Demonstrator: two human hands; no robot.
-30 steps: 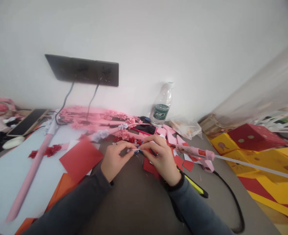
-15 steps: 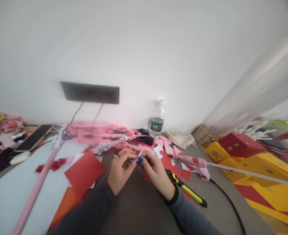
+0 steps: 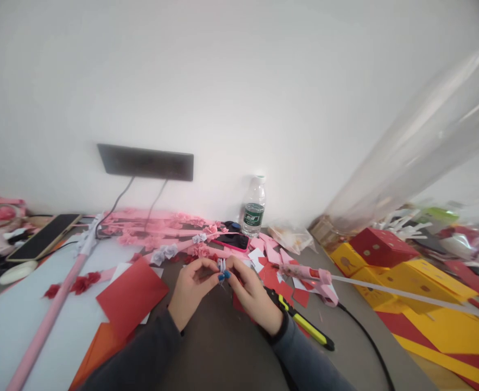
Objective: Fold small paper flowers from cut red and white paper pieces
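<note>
Between the fingertips of both hands is a small piece of folded white paper (image 3: pixel 222 265), held above the grey table. My left hand (image 3: pixel 194 288) pinches it from the left, thumb and forefinger closed on it. From the right, my right hand (image 3: pixel 250 293) grips the same piece, its blue-nailed thumb against the lower end. The fingers cover much of the paper, so its exact shape is hard to make out. Beyond the hands lie pink sticks with paper flowers, white flowers (image 3: pixel 164 253) among them. Red and white paper scraps (image 3: pixel 270 274) spread beside my right hand.
A pink glue gun (image 3: pixel 308 274) with a black cord and a yellow-black utility knife (image 3: pixel 304 320) lie right. Red paper (image 3: pixel 132 296) and a long pink stick (image 3: pixel 54 315) are left. Behind stand a water bottle (image 3: pixel 254 206) and a phone (image 3: pixel 233 241); yellow boxes (image 3: pixel 421 282) sit far right.
The white paper has turned from slanted to more upright between the fingertips. Both hands keep their pinch. The whole view has shifted slightly, with the table things now a little further left.
</note>
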